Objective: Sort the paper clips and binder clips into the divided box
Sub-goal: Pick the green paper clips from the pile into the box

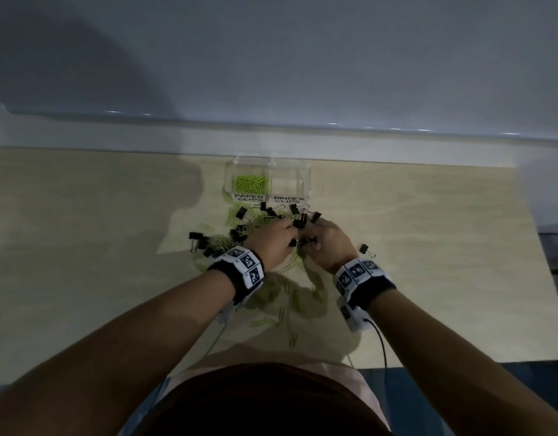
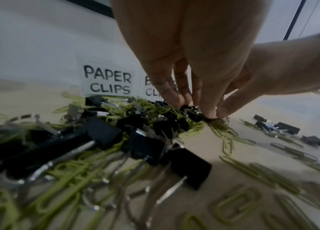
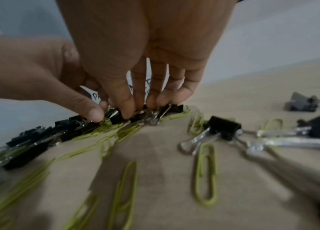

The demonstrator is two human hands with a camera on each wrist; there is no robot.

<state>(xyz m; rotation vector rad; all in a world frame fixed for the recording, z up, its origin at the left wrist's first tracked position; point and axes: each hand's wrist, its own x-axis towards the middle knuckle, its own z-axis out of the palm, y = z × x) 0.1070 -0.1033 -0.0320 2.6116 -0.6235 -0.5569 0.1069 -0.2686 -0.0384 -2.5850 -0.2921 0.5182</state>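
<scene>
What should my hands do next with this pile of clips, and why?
Probably lift the black binder clips that both hands are working at and drop them into the BINDER CLIPS compartment. It looks empty, while the PAPER CLIPS compartment already holds green paper clips. The left hand and right hand sit just in front of the box.

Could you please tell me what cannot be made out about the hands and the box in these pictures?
- BINDER CLIPS label: left wrist view, half hidden by left hand.
- Each hand's grip, right hand included: wrist views, blurred fingertips bunched in the clip pile.
- Binder compartment: head view, too dim.
</scene>
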